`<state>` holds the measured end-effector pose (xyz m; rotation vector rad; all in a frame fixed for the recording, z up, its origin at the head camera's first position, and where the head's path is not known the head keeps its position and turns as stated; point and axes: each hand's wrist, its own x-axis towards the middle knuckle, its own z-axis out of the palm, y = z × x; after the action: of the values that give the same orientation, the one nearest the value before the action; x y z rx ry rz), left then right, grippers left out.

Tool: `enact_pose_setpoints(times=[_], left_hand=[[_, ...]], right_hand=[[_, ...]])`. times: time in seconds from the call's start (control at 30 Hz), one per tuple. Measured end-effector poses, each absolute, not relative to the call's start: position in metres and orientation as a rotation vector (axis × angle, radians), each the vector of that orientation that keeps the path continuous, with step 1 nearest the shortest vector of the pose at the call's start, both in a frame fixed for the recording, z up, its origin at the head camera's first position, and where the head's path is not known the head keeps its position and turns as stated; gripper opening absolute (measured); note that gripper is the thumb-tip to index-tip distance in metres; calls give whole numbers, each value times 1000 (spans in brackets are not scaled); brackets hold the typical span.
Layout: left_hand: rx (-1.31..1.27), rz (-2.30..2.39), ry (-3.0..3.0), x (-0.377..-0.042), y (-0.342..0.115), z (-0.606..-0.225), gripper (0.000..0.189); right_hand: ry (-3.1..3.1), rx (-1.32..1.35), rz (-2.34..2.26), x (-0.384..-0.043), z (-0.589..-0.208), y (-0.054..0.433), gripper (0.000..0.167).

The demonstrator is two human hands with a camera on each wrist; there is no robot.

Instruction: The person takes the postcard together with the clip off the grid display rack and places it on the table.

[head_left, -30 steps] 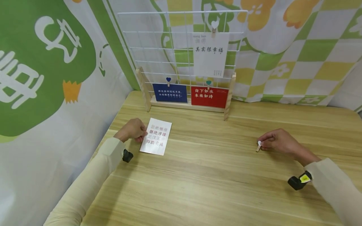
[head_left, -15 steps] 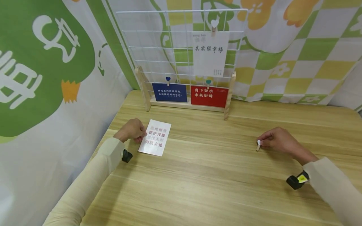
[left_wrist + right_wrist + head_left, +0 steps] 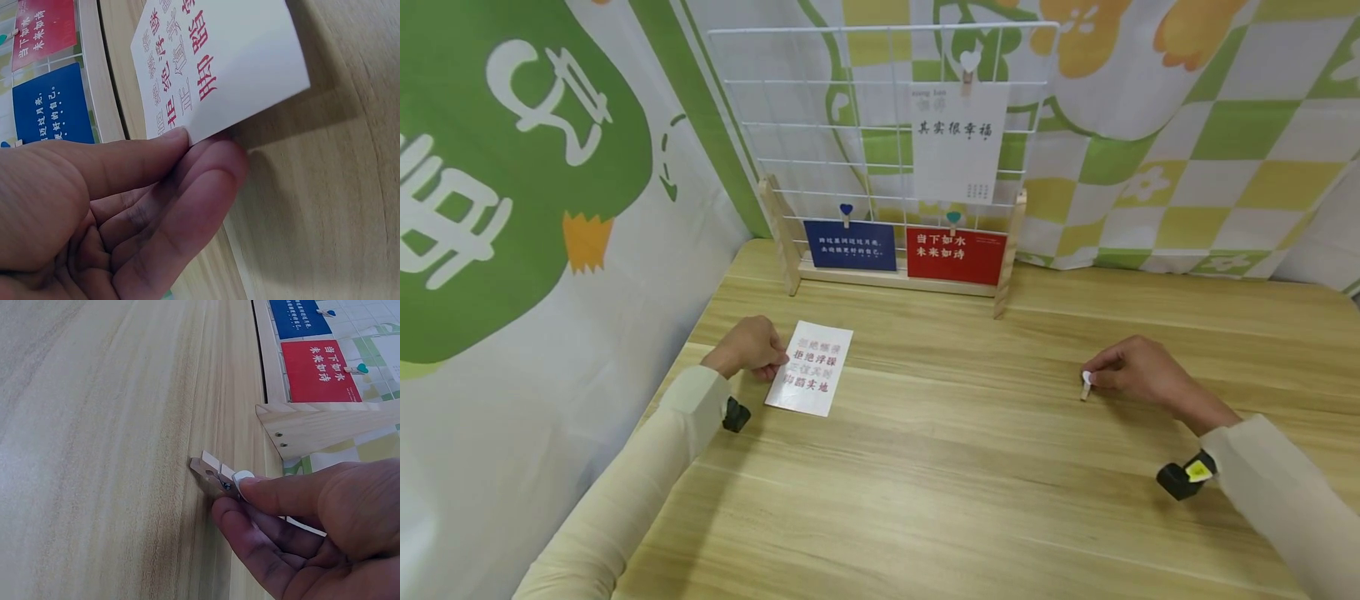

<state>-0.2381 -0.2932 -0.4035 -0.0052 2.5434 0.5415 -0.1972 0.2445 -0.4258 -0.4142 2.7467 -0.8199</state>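
Note:
My left hand [image 3: 752, 348] pinches the left edge of a white card [image 3: 809, 368] with red printed characters, thumb on top and fingers beneath. In the left wrist view the card [image 3: 244, 62] is tilted up off the wood, its shadow on the table. Far to the right, my right hand [image 3: 1138, 373] pinches a small wooden clothespin [image 3: 1086, 387] with a white heart. The right wrist view shows the thumb on the heart and a finger under the other leg of the clothespin [image 3: 212, 470], its tip pointing away from the hand.
A white wire grid rack [image 3: 820, 125] on wooden feet stands at the back of the table [image 3: 925, 467]. Clipped on it are a blue card [image 3: 852, 246], a red card [image 3: 957, 256] and a white card [image 3: 958, 158], each under a heart clothespin. Printed cloth [image 3: 1210, 167] hangs behind.
The white card in my left hand has tipped slightly and shifted a little toward me. My right hand keeps its pinch on the clothespin and has barely moved.

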Motion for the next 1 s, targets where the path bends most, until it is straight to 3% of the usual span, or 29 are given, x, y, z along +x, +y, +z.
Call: enact_pose_setpoints(times=[1.0], left_hand=[[-62,473,2541,-245,-295,-408,14]], right_hand=[[2681,-334,-846,-204,-429,247,14]])
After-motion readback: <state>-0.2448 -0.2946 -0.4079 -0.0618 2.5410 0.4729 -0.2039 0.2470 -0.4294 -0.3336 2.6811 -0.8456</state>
